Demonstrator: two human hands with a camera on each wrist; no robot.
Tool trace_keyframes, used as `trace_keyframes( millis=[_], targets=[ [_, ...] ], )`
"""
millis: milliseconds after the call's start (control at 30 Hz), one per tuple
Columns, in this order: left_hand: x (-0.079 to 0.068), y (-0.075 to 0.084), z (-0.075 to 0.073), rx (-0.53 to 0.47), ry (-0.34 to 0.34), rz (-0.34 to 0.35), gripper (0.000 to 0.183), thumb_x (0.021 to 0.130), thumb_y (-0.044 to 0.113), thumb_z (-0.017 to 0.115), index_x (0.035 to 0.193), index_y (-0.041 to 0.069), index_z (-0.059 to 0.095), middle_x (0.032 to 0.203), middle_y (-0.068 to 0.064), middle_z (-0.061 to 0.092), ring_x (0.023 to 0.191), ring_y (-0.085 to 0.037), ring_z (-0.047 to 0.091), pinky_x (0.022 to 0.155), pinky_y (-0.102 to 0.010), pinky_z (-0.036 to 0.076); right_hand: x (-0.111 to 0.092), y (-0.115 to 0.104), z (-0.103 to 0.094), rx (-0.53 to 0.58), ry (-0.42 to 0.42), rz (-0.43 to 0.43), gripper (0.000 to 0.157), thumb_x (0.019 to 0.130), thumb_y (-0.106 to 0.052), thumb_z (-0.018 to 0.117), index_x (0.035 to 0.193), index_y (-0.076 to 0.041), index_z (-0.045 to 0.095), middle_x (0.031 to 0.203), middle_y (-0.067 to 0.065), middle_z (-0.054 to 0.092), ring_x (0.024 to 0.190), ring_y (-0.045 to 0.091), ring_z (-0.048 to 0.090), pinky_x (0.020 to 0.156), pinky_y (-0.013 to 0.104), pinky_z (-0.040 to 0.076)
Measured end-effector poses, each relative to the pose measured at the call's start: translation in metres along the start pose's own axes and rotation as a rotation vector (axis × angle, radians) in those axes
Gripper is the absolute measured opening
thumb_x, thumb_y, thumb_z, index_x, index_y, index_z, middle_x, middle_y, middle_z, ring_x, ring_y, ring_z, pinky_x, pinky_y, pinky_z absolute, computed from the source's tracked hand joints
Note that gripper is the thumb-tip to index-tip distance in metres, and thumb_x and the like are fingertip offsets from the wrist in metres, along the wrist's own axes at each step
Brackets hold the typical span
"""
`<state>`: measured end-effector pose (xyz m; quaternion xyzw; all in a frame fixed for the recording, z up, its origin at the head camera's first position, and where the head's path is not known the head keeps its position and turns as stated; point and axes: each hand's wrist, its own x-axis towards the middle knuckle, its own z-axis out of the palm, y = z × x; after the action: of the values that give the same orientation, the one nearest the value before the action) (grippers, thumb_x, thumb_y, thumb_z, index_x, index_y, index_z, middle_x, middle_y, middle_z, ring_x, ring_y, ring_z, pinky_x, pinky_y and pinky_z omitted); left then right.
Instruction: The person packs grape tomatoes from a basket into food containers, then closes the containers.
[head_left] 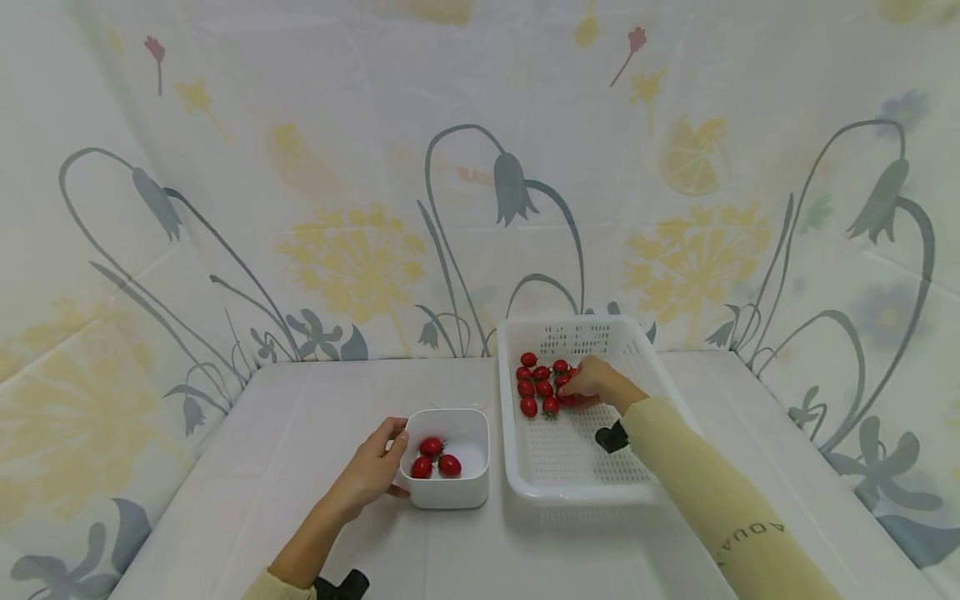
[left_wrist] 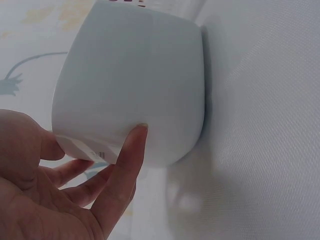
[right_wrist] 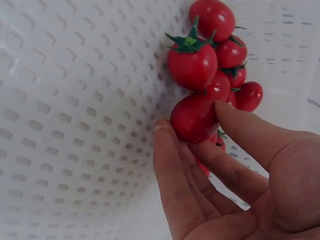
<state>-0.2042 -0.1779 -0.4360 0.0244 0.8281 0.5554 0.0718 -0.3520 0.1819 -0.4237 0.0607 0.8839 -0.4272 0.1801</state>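
My left hand (head_left: 372,468) holds the left side of a small white square container (head_left: 450,494), thumb at its rim and fingers along its wall. In the left wrist view the container's smooth outer wall (left_wrist: 130,75) fills the middle. Inside it lie 3 cherry tomatoes (head_left: 449,465). My right hand (head_left: 600,386) reaches into a white perforated basket (head_left: 577,493). There it pinches a cherry tomato (right_wrist: 194,117) between thumb and fingers. Beside that one lie several more cherry tomatoes (right_wrist: 192,67), some with green stems, toward the basket's left side.
The basket stands just right of the container, its far end near the patterned backdrop (head_left: 465,275). A white cloth (head_left: 420,567) covers the table. Black camera mounts show at the left wrist (head_left: 345,585) and the right wrist (head_left: 611,437).
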Motion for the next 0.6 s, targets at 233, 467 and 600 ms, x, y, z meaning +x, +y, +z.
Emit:
trace_keyframes(
  millis=[233, 467, 600],
  targets=[
    [0.000, 0.000, 0.000, 0.004, -0.001, 0.002, 0.036, 0.110, 0.019, 0.045, 0.143, 0.004, 0.047, 0.141, -0.023, 0.049, 0.114, -0.042, 0.058, 0.059, -0.043, 0.064, -0.017, -0.005, -0.012, -0.012, -0.028, -0.092, 0.015, 0.092, -0.007, 0.073, 0.090, 0.007, 0.068, 0.075, 0.008, 0.062, 0.065, 0.015, 0.064, 0.073, 0.035, 0.065],
    [-0.001, 0.000, 0.000, 0.008, -0.001, -0.011, 0.036, 0.110, 0.019, 0.046, 0.142, 0.005, 0.048, 0.141, -0.022, 0.049, 0.114, -0.041, 0.058, 0.059, -0.041, 0.064, -0.026, -0.008, -0.021, 0.017, -0.072, -0.134, 0.024, 0.095, -0.009, 0.071, 0.104, 0.013, 0.070, 0.075, 0.009, 0.066, 0.068, 0.015, 0.068, 0.080, 0.039, 0.064],
    [0.000, 0.000, 0.000, 0.006, -0.006, -0.008, 0.036, 0.110, 0.019, 0.046, 0.143, 0.004, 0.047, 0.142, -0.022, 0.049, 0.115, -0.042, 0.058, 0.060, -0.041, 0.064, -0.034, -0.010, -0.026, 0.046, -0.095, -0.156, 0.026, 0.096, -0.008, 0.069, 0.108, 0.015, 0.068, 0.081, 0.013, 0.070, 0.072, 0.018, 0.072, 0.081, 0.039, 0.064]
  ],
)
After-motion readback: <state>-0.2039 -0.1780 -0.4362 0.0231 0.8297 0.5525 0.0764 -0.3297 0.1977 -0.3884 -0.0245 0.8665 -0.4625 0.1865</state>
